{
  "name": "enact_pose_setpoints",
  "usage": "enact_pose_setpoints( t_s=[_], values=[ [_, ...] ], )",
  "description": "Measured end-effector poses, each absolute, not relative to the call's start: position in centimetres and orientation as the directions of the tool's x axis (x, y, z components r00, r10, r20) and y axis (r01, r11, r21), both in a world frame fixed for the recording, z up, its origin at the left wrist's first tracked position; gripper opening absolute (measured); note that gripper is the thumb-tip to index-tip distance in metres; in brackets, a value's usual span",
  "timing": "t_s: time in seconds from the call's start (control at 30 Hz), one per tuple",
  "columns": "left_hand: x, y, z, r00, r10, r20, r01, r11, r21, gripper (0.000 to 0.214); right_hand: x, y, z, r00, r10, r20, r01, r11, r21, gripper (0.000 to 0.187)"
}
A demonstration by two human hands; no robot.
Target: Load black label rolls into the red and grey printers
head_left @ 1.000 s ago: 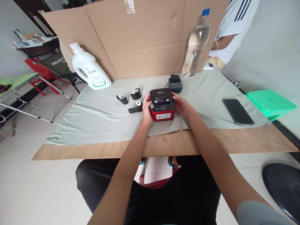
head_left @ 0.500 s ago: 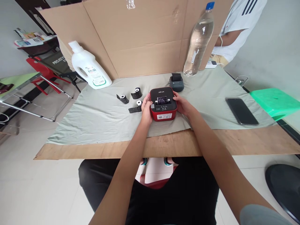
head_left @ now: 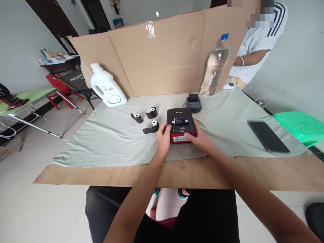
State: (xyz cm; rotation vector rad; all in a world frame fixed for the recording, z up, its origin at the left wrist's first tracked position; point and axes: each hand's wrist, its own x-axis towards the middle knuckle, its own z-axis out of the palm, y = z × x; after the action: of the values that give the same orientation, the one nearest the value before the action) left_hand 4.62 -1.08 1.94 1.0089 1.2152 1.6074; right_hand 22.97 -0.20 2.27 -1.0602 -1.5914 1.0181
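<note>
A red label printer (head_left: 180, 123) with a black top stands on the grey-green cloth (head_left: 111, 138) in the middle of the table. My left hand (head_left: 163, 138) is curled against its front left corner, thumb on the top edge. My right hand (head_left: 199, 139) lies at its front right, with the fingers bent over the front face and covering part of it. Both hands touch the printer, which rests flat on the cloth.
Three small label rolls (head_left: 152, 112) lie left of the printer. A grey mini printer (head_left: 193, 102), a water bottle (head_left: 215, 67) and a white detergent jug (head_left: 107, 88) stand before a cardboard wall (head_left: 164, 60). A phone (head_left: 268, 136) lies right. Another person (head_left: 258, 47) sits back right.
Both hands slid from the printer's sides toward its front edge. The view tilted up and the printer now sits a little lower in the picture.
</note>
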Motion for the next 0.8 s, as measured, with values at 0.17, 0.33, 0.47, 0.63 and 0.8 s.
enact_pose_setpoints(
  t_s=[0.17,0.33,0.47,0.63,0.8],
  values=[
    [4.8,0.0,3.8,-0.17,0.984,0.06,-0.179,-0.091,0.98,0.047,23.3,1.0,2.5,-0.197,0.876,0.44,0.343,0.482,-0.806,0.104],
    [3.5,8.2,7.5,-0.107,0.976,0.19,-0.211,-0.209,0.955,0.052,22.8,10.3,5.2,-0.192,0.808,0.557,0.4,0.583,-0.708,0.102],
    [2.1,16.2,7.8,-0.095,0.982,0.161,-0.257,-0.18,0.95,0.055,20.6,17.4,5.8,-0.142,0.861,0.489,0.437,0.498,-0.749,0.091],
    [1.2,21.5,5.0,-0.144,0.986,0.079,-0.29,-0.118,0.95,0.053,18.4,22.0,4.0,-0.113,0.938,0.329,0.455,0.343,-0.822,0.091],
    [1.5,23.2,3.9,-0.17,0.985,-0.021,-0.253,-0.023,0.967,0.045,18.2,24.0,3.3,-0.175,0.944,0.278,0.473,0.328,-0.818,0.092]
  ],
)
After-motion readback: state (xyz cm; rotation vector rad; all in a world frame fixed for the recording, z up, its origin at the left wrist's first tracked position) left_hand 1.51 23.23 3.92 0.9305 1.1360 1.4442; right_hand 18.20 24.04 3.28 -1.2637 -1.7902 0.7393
